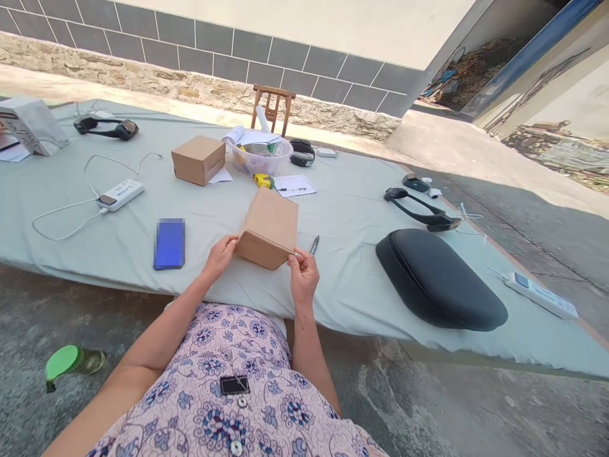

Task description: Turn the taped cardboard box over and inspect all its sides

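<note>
A closed brown cardboard box (268, 227) is held up, tilted, just above the near edge of the cloth-covered table (333, 209). My left hand (219, 255) grips its lower left corner. My right hand (303, 274) pinches its lower right corner. A dark pen (314, 244) lies on the cloth just right of the box. A blue phone (169, 243) lies flat to the left of my left hand.
A second cardboard box (198, 159), a clear plastic bowl (259, 157), a yellow tape measure (263, 181) and a paper sheet (294, 185) lie farther back. A black case (440, 279) and headsets (422, 212) sit right. A power bank (120, 193) with cable lies left. A green-lidded bottle (71, 363) rests on the ground.
</note>
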### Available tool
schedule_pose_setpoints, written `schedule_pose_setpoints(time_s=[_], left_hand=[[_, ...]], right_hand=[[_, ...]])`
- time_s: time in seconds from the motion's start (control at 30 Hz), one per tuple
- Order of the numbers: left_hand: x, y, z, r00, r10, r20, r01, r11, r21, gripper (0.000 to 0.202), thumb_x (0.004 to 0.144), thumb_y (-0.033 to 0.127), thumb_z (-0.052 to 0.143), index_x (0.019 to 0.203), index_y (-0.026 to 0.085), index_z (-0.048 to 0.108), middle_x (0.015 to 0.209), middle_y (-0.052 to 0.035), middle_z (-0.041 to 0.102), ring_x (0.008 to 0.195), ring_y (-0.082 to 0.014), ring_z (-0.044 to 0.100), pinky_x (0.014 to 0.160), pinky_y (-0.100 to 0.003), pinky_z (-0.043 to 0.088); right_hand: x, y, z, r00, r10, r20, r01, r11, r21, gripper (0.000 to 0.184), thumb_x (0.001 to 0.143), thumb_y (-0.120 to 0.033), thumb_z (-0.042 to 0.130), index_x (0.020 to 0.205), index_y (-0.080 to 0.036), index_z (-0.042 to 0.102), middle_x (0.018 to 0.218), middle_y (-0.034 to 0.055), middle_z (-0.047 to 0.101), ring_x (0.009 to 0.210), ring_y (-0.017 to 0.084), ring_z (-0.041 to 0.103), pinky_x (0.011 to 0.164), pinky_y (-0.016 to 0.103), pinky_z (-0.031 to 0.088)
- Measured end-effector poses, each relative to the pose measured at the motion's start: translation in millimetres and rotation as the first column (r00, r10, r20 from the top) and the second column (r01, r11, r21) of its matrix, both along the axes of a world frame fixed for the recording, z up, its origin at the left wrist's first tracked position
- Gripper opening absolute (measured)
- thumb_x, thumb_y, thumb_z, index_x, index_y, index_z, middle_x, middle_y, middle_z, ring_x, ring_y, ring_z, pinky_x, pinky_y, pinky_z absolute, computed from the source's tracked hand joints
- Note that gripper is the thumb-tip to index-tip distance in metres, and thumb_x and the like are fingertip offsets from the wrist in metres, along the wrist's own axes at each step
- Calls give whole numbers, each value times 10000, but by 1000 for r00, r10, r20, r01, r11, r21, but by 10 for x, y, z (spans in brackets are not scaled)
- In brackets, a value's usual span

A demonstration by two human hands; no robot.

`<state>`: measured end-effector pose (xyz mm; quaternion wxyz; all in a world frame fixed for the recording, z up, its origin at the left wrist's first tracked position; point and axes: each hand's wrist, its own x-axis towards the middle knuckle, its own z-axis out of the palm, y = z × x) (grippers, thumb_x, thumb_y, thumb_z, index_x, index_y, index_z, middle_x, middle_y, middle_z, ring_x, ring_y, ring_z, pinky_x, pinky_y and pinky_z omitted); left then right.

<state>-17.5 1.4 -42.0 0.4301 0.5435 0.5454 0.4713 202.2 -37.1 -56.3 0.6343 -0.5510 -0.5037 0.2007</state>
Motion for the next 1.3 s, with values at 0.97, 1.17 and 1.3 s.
schedule_pose_setpoints(time_s=[0.97, 1.17, 1.3], left_hand=[[-27, -70, 261, 908, 24, 419, 145, 920, -365, 763, 850, 817, 325, 1315, 252, 541, 1011, -93, 648, 693, -168, 633, 537, -258, 501], [41, -142, 290, 944, -78, 320, 154, 964, -218, 701, 805, 797, 500, 1128, 181, 582, 944, -84, 659, 657, -159, 633, 505, -249, 444], [137, -294, 404, 995, -99, 21, 99, 995, 17, 520, 807, 647, 622, 1053, 189, 600, 1011, -74, 682, 837, -197, 648, 656, -288, 497]], right_hand=[[-98, -97, 44, 904, -12, 428, -108, 961, 254, 402, 903, -441, 645, 1247, -238, 608, 1158, 111, 619, 1086, 238, 602, 826, 393, 561], [-132, -191, 225, 909, -114, 401, -46, 928, 369, 384, 918, -419, 641, 1255, -238, 599, 1121, 108, 606, 1037, 222, 585, 761, 347, 553], [-137, -240, 303, 941, -167, 294, 60, 937, 344, 398, 920, -446, 619, 1246, -219, 598, 1124, 114, 587, 997, 214, 585, 728, 329, 550]])
